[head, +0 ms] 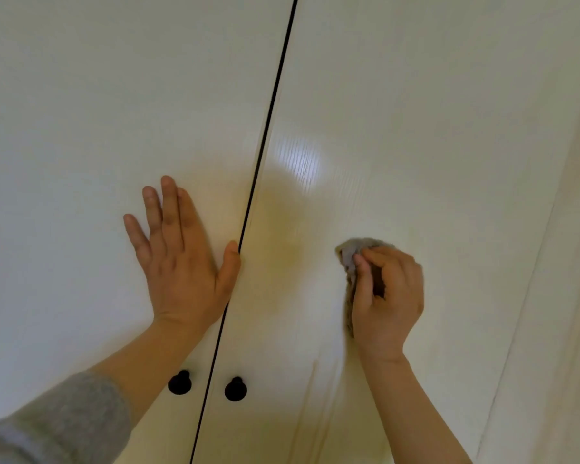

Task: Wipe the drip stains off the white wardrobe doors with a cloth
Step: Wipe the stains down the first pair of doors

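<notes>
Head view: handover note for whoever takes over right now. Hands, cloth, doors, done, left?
Left hand: flat on the left door, thumb at the door gap, holding nothing.
Right hand: grips the bunched cloth against the right door, above the black knobs.
Done: cannot tell; no clear stains around the cloth.
To do: faint vertical streaks below the cloth, possibly drips; wipe them, then check the left door.

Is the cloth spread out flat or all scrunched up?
Scrunched up. The cloth is bunched into a wad, gripped in the curled right hand, with only its edges poking out.
</notes>
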Demonstrator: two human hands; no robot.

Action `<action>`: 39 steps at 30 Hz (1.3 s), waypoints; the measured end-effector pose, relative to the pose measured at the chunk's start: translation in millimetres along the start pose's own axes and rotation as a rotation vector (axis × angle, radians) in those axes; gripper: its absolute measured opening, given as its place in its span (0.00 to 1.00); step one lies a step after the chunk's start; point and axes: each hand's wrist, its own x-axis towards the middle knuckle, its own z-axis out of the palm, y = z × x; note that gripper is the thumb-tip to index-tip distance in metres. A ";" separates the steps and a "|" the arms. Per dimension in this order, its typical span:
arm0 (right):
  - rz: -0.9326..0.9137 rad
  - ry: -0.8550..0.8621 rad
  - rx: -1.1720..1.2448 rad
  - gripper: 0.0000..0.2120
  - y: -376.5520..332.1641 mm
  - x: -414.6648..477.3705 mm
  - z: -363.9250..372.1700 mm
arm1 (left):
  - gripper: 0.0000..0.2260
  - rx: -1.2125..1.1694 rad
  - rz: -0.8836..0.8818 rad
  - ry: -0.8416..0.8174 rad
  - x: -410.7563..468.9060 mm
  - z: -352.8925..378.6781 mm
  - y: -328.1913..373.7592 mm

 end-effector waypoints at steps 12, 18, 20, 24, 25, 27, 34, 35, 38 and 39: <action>0.146 0.112 -0.003 0.02 18.7 60.8 -41.4 | 0.38 -0.007 0.002 -0.019 -0.1 -3.9 0.9; 0.125 0.072 -0.054 0.04 32.2 63.1 -9.8 | 0.38 -0.012 -0.003 -0.016 -1.2 -4.5 2.5; 0.077 0.044 -0.062 0.04 31.6 33.3 -13.9 | 0.38 -0.009 -0.003 -0.013 -0.8 -3.7 2.0; 0.007 -0.117 -0.057 0.08 29.7 -33.1 -37.3 | 0.38 0.020 -0.004 -0.022 -0.1 -4.5 1.3; 0.010 -0.161 -0.050 0.08 27.8 -43.9 -45.5 | 0.38 0.024 -0.007 -0.027 -0.5 -4.8 1.7; 0.055 -0.228 -0.027 0.07 25.0 -45.0 -57.5 | 0.38 0.025 -0.006 -0.032 -1.1 -4.9 2.2; 0.166 0.067 -0.084 0.04 42.0 106.9 -42.5 | 0.38 0.013 -0.013 -0.025 -1.6 -4.8 3.1; 0.183 0.068 -0.101 0.05 45.0 123.2 -36.1 | 0.38 0.012 -0.013 -0.023 -1.4 -4.4 2.9; 0.213 0.062 -0.157 0.06 53.5 118.2 -19.7 | 0.38 0.003 -0.010 -0.013 -0.2 -3.6 2.8; 0.198 0.076 -0.172 0.06 55.2 101.8 -18.0 | 0.38 0.004 -0.010 -0.010 0.0 -3.5 2.8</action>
